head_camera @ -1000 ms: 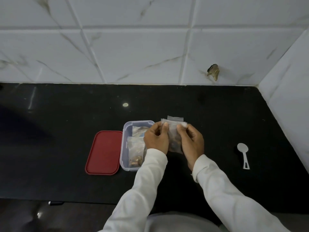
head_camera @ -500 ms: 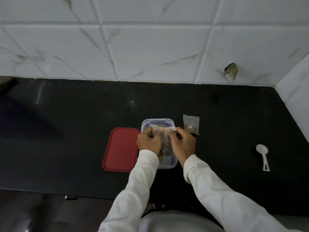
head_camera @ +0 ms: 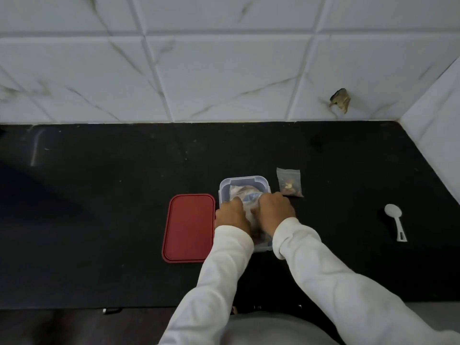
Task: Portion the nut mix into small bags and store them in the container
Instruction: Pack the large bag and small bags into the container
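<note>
Two hands at work: left hand [head_camera: 232,216] and right hand [head_camera: 275,210] pinch the filled bag [head_camera: 251,209] low inside the container [head_camera: 245,178], mid-counter toward the front edge. Judgement: lay it flat on the bags beneath [head_camera: 242,191], leaving room for the loose bag [head_camera: 289,183] by its far-right corner.
</note>
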Tool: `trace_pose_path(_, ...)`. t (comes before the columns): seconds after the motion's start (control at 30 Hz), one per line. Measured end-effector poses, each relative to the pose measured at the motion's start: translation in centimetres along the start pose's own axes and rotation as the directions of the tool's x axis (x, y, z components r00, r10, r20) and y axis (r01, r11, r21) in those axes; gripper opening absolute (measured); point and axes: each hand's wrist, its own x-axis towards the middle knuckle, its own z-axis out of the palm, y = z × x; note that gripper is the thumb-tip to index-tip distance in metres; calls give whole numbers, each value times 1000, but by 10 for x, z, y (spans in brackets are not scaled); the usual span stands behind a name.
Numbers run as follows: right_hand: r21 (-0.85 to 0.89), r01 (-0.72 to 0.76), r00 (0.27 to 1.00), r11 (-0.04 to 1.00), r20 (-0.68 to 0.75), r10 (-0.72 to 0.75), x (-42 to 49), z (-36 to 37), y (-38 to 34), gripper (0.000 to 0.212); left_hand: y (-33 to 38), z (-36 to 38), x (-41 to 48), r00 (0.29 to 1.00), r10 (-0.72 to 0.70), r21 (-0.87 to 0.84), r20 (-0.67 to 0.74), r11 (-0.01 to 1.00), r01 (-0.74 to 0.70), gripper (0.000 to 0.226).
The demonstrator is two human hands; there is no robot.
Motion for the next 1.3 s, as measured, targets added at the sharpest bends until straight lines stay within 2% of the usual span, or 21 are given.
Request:
trace_pose_path(0.1,-53,23,999,998,-20,-24,-7,-5,-7,31,1,0,-3,997,82,68,5,994,-83,35)
trace_pose_path(0.2,-95,83,988,992,-119,-94,-20,-4,-4,41,-5,4,-5,977,196,73,-81,979,-190,39)
trace_pose_path(0.23,-129,101,989,986,-94,-114,-18,-5,-4,48,-7,3,-8,965,236,62,-114,971,-230,40)
trace_pose_path(0.27,-172,103,995,980,2,-104,-13,-6,-3,54,-9,3,-10,944,288,41,-160,958,-285,38)
trace_pose_path(0.3,-201,73,986,977,165,-40,-7,-11,-7,59,-12,2,-13,926,331,10,-183,942,-335,36)
trace_pose_path(0.37,-215,-41,865,976,481,142,-5,-18,-14,59,-19,4,-16,887,422,-8,-189,902,-431,39)
trace_pose_path(0.4,-204,-37,844,978,517,140,-12,-13,-14,52,-22,5,-19,872,465,5,-153,883,-469,41)
trace_pose_path(0.43,-187,28,876,982,478,66,-19,-8,-13,41,-23,6,-24,871,486,13,-67,874,-486,42)
trace_pose_path(0.47,-156,110,933,982,357,-48,-29,0,-8,31,-24,6,-29,868,495,53,37,866,-497,44)
trace_pose_path(0.5,-151,200,952,968,265,-155,-39,7,-4,27,-25,7,-33,871,477,101,119,867,-489,47)
trace_pose_path(0.53,-134,265,945,955,236,-229,-46,12,2,28,-26,8,-37,879,442,160,182,868,-470,51)
trace_pose_path(0.63,-8,320,922,947,235,-309,-43,20,12,30,-22,10,-51,880,405,275,248,842,-465,54)
trace_pose_path(0.7,5,309,916,951,269,-299,-39,23,15,34,-20,13,-56,876,384,271,292,845,-461,61)
trace_pose_path(0.77,-72,315,897,946,348,-272,-37,26,14,42,-21,15,-55,870,351,278,347,847,-452,67)
trace_pose_path(0.83,-130,303,890,944,394,-231,-34,24,12,46,-21,14,-49,854,338,335,397,812,-477,67)
trace_pose_path(0.97,-116,266,870,957,456,-187,-27,21,5,44,-20,13,-43,821,283,450,496,725,-521,71)
trace_pose_path(1.07,-145,270,844,952,512,-162,-20,23,3,44,-20,15,-37,800,264,468,538,696,-544,75)
trace_pose_path(1.2,-149,277,830,949,534,-159,-16,21,1,40,-20,14,-31,788,278,466,549,681,-564,80)
trace_pose_path(1.3,-70,278,861,958,461,-216,-29,13,9,43,-22,15,-35,815,310,456,490,705,-543,72)
